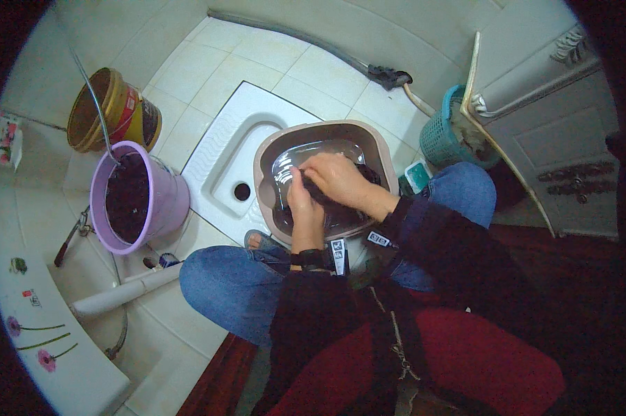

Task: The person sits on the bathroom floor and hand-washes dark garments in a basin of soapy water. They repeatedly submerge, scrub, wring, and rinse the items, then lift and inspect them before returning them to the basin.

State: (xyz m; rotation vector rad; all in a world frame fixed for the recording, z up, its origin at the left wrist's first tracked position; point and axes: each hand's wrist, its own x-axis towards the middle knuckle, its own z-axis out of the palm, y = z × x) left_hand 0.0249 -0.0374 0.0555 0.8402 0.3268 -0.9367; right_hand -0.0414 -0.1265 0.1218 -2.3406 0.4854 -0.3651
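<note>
A brownish-pink plastic basin (385, 140) holding water rests over the right part of a white squat toilet (209, 151). Dark cloth (367, 177) lies partly in the water. Both hands are inside the basin, close together over the cloth. My left hand (303, 200) points up with its thumb raised and grips part of the dark cloth. From the right, my right hand (333, 174) bends over the same cloth with fingers curled on it. The fingertips of both hands are partly hidden by each other and the cloth.
Left of the toilet stands a purple bucket (183, 195) with dark contents, a hose end in it. Behind it a yellow bucket (118, 112) lies tilted. At the right are a teal basket (435, 138), a green-and-white box (418, 175) and a cabinet door (567, 151). A white pipe (131, 291) runs lower left.
</note>
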